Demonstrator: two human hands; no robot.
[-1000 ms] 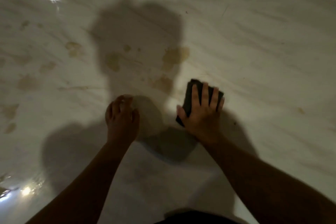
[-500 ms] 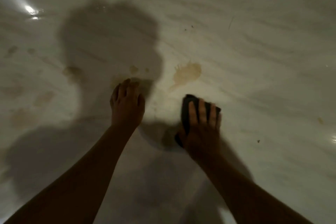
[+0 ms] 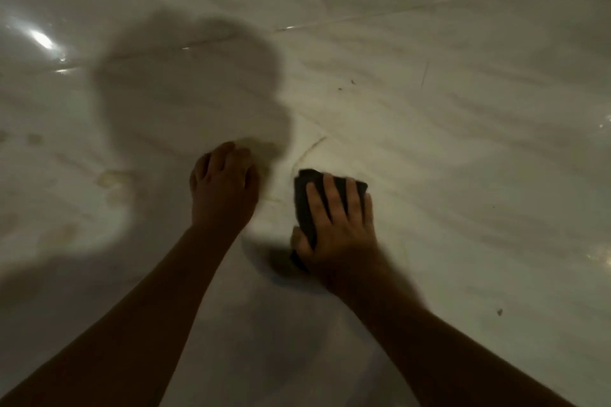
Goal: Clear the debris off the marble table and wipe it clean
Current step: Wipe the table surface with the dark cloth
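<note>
Head view: right hand [image 3: 337, 224] presses cloth [image 3: 305, 190] flat; left hand [image 3: 223, 190] touches table [image 3: 463, 142].

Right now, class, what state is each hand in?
Left hand: fingers curled on the marble table; contents cannot be told.
Right hand: open, fingers flat, pressing the dark cloth.

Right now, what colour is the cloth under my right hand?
The cloth is black; head view.

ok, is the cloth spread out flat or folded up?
Folded up: the cloth is a small dark wad, mostly covered by the right hand pressing it onto the table.
</note>
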